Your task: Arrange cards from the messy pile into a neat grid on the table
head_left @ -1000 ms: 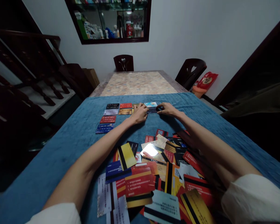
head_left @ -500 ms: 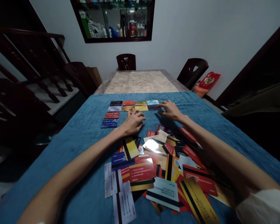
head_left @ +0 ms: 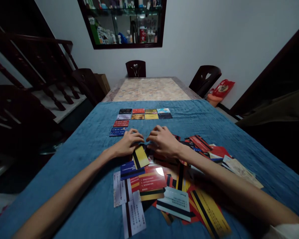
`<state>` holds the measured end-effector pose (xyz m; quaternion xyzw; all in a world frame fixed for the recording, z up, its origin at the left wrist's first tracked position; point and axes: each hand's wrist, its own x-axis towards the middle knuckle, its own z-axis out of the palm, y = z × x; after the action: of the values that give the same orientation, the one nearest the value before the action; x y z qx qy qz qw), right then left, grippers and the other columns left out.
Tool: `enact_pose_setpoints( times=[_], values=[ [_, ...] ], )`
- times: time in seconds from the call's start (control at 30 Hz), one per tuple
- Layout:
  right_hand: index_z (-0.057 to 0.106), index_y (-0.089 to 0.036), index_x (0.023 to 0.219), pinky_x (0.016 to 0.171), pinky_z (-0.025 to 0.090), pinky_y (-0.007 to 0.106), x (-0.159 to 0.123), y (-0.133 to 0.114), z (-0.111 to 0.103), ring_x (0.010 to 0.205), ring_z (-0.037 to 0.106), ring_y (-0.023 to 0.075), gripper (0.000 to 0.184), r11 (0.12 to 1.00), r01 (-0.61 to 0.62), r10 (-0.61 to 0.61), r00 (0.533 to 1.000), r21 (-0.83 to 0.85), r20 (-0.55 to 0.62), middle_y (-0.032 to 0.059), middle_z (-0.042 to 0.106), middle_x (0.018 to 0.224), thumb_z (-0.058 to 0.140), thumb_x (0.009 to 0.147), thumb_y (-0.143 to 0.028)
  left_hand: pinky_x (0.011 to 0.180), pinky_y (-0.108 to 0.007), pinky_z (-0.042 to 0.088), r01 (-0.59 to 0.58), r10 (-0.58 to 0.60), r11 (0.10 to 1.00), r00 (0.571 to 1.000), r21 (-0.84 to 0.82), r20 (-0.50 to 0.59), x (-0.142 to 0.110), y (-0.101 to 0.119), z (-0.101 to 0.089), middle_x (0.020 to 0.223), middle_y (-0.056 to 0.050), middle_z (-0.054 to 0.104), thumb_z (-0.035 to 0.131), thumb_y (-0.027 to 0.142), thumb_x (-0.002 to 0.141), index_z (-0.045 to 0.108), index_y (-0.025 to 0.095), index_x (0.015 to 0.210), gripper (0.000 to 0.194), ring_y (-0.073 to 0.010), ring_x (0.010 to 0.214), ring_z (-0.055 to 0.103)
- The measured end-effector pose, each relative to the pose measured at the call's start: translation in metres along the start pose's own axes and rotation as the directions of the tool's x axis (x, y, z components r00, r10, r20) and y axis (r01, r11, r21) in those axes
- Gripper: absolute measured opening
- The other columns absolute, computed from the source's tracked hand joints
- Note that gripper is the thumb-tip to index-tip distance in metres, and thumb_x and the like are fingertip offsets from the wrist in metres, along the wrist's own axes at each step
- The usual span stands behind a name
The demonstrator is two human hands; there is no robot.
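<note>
My left hand point(head_left: 130, 142) rests at the left upper edge of a loose pile of bank cards, fingers loosely bent, beside a gold card point(head_left: 141, 157) with a black stripe. Opposite it, my right hand point(head_left: 163, 141) hovers low over the pile, fingers curved towards the left hand. Both hands look open; their fingertips partly hide the cards beneath. Beyond them lie cards in neat rows, among them a yellow card point(head_left: 151, 116) and a navy card point(head_left: 165, 116). Below the rows' left end are a red card point(head_left: 121, 123) and a blue card point(head_left: 119, 131).
The pile includes a pale blue card point(head_left: 174, 203), a red card point(head_left: 153, 178) and a silver card point(head_left: 134, 214). More cards spread under my right forearm. A blue cloth point(head_left: 89, 172) covers the table's near part. Dark chairs point(head_left: 206, 79) stand around the table.
My right hand has moved from the navy card back to the pile, and my left hand has drawn nearer and leftward. Cards on the pile's right side have spread rightward.
</note>
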<state>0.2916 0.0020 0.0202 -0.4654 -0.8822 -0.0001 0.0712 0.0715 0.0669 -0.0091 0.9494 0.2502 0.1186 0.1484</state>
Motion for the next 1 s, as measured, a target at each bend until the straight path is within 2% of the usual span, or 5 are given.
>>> enact_pose_setpoints(
  times=[0.17,0.33,0.47,0.8,1.0],
  values=[
    [0.069,-0.017,0.118,0.087,0.033,0.043,0.002,-0.023,0.002,0.114,0.046,0.0320,0.043,0.999,0.031,-0.027,0.992,-0.029,0.124,0.0143,0.068,0.117,0.056,0.094,-0.050,0.110,-0.056,0.032,0.013,-0.006,0.997,0.996,-0.076,0.084,-0.014,0.001,-0.005,0.129,-0.008,0.064,0.047,0.014,0.090,0.069,0.022,0.115,0.034,-0.0278,0.126,0.041],
    [0.068,-0.017,0.121,0.089,0.034,0.045,0.002,-0.025,0.007,0.116,0.046,0.0324,0.048,1.000,0.012,-0.009,0.985,-0.017,0.170,0.0156,0.067,0.119,0.053,0.095,-0.054,0.111,-0.063,0.030,0.015,-0.002,0.997,0.983,-0.071,0.183,-0.014,0.006,-0.009,0.140,-0.007,0.058,0.048,0.004,0.073,0.065,0.023,0.124,0.057,-0.0310,0.132,0.037],
    [0.064,-0.020,0.127,0.088,0.034,0.044,0.000,-0.023,0.011,0.115,0.047,0.0318,0.044,1.000,-0.004,0.006,0.986,-0.009,0.165,0.0137,0.066,0.122,0.056,0.095,-0.049,0.109,-0.068,0.030,0.017,-0.004,0.998,0.974,-0.056,0.226,-0.014,0.007,-0.011,0.144,-0.010,0.053,0.051,0.009,0.067,0.060,0.024,0.132,0.067,-0.0352,0.134,0.034],
    [0.068,-0.021,0.118,0.086,0.033,0.039,-0.001,-0.011,0.012,0.115,0.048,0.0300,0.034,0.999,-0.039,0.040,0.991,-0.009,0.128,0.0126,0.066,0.119,0.056,0.096,-0.043,0.110,-0.062,0.031,0.016,-0.007,0.999,0.983,-0.047,0.184,-0.016,0.009,-0.005,0.142,-0.011,0.053,0.058,0.023,0.082,0.060,0.023,0.131,0.049,-0.0339,0.133,0.036],
    [0.067,-0.020,0.120,0.085,0.035,0.040,-0.004,-0.016,0.002,0.112,0.049,0.0308,0.050,0.999,0.013,-0.021,0.985,0.047,0.169,0.0127,0.067,0.116,0.055,0.092,-0.059,0.108,-0.058,0.032,0.027,-0.021,0.999,0.984,-0.031,0.179,-0.015,0.013,-0.008,0.131,-0.012,0.056,0.062,0.031,0.086,0.064,0.021,0.124,0.038,-0.0322,0.127,0.038]
  ],
)
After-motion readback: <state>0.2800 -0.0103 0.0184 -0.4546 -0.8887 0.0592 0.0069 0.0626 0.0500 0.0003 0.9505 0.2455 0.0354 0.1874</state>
